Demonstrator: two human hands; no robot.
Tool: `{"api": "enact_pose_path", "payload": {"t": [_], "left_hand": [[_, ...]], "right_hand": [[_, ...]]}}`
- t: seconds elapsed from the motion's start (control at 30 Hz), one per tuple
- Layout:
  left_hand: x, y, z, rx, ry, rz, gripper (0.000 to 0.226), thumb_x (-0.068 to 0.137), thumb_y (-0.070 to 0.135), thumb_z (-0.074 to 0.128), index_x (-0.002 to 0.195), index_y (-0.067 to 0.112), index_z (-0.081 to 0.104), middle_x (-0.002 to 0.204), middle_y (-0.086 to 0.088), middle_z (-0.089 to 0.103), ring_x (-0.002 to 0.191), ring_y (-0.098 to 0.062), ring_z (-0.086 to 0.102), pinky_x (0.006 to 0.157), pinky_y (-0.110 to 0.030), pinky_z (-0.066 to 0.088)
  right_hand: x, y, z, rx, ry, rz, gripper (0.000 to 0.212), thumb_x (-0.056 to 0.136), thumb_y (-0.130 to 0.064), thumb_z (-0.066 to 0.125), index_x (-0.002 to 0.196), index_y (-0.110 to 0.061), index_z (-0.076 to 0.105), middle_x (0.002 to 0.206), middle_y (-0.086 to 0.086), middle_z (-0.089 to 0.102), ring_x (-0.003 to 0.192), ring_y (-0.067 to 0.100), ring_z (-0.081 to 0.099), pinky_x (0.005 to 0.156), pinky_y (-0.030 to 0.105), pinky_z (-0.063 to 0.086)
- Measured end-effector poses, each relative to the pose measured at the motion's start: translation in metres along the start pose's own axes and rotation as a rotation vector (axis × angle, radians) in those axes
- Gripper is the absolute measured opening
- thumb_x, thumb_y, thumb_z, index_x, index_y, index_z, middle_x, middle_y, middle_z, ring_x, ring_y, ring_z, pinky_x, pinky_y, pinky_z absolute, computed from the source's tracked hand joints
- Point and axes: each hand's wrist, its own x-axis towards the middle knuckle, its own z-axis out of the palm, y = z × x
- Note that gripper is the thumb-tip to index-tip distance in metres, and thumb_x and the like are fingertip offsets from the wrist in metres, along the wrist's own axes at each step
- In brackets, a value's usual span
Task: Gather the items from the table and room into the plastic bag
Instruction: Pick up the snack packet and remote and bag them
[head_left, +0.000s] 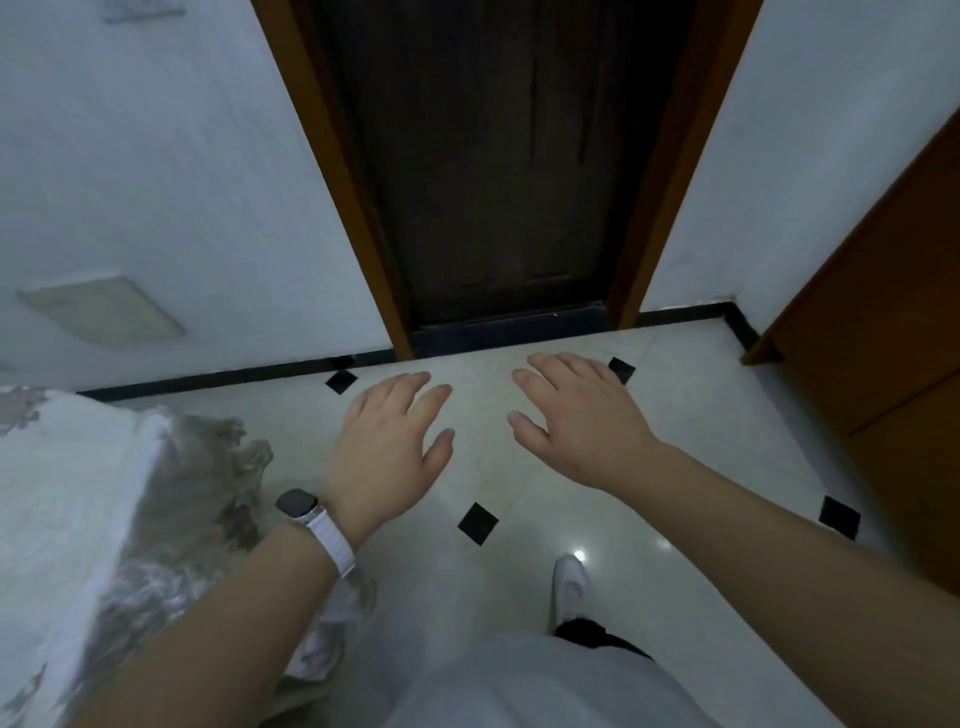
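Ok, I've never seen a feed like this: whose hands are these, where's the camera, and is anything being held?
No machine here: a person works with bare hands, and the single picture comes from a camera on their head, looking forward and down. The left hand, with a smartwatch on its wrist, and the right hand are held out over the pale tiled floor, fingers relaxed, holding nothing. Ahead is a dark wooden door; a floral bedspread lies at the left, a white shoe below.

Nothing here can be read.
The watch face (296, 503) is dark and blurred, and the pale wall plate (101, 312) shows no legible lettering.
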Motion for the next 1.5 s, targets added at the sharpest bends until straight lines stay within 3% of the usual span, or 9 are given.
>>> {"api": "enact_pose_path", "payload": {"t": [0.13,0.23,0.53,0.7,1.0,1.5], "left_hand": [[0.064,0.006,-0.008,0.038,0.014,-0.063,0.048,0.092,0.045,0.047,0.134,0.021,0.054,0.137,-0.007,0.055,0.125,-0.029,0.051,0.105,-0.047,0.04],[0.1,0.006,-0.014,0.05,0.013,-0.122,0.049,0.093,0.045,0.045,0.135,0.021,0.053,0.138,-0.006,0.055,0.126,-0.028,0.05,0.106,-0.048,0.042],[0.166,-0.058,0.002,0.061,0.042,-0.255,0.046,0.092,0.043,0.047,0.13,0.021,0.058,0.137,-0.007,0.057,0.125,-0.03,0.052,0.105,-0.049,0.041],[0.21,-0.124,0.026,0.026,0.105,-0.3,0.045,0.091,0.043,0.047,0.128,0.02,0.061,0.134,-0.009,0.059,0.124,-0.032,0.053,0.103,-0.048,0.042],[0.282,-0.265,0.012,0.036,0.237,-0.335,0.044,0.091,0.04,0.057,0.128,0.016,0.06,0.132,-0.013,0.06,0.122,-0.034,0.055,0.099,-0.052,0.046],[0.259,-0.469,0.006,0.173,0.226,-0.764,0.043,0.089,0.04,0.057,0.125,0.016,0.062,0.129,-0.01,0.062,0.12,-0.033,0.055,0.099,-0.045,0.041]], "right_hand": [[0.059,0.046,-0.016,0.018,-0.046,-0.095,0.056,0.096,-0.052,0.032,0.14,-0.02,0.049,0.146,0.005,0.048,0.133,0.025,0.042,0.109,0.042,0.032],[0.103,0.067,-0.024,0.029,-0.042,-0.178,0.067,0.091,-0.054,0.021,0.136,-0.017,0.055,0.14,0.007,0.053,0.129,0.028,0.048,0.107,0.044,0.036],[0.223,0.073,-0.009,0.075,-0.054,-0.322,0.06,0.091,-0.051,0.032,0.127,-0.015,0.062,0.13,0.009,0.061,0.119,0.031,0.056,0.1,0.047,0.044],[0.311,0.058,0.004,0.051,-0.065,-0.42,0.057,0.093,-0.051,0.034,0.135,-0.018,0.057,0.138,0.007,0.056,0.127,0.028,0.05,0.106,0.046,0.039],[0.482,-0.016,0.0,-0.037,-0.005,-0.586,0.052,0.095,-0.05,0.043,0.137,-0.022,0.053,0.141,0.003,0.052,0.131,0.023,0.044,0.109,0.042,0.034],[0.69,-0.202,0.07,0.128,0.054,-1.005,0.052,0.09,-0.047,0.044,0.125,-0.013,0.063,0.133,0.012,0.058,0.118,0.031,0.053,0.097,0.043,0.04]]}}
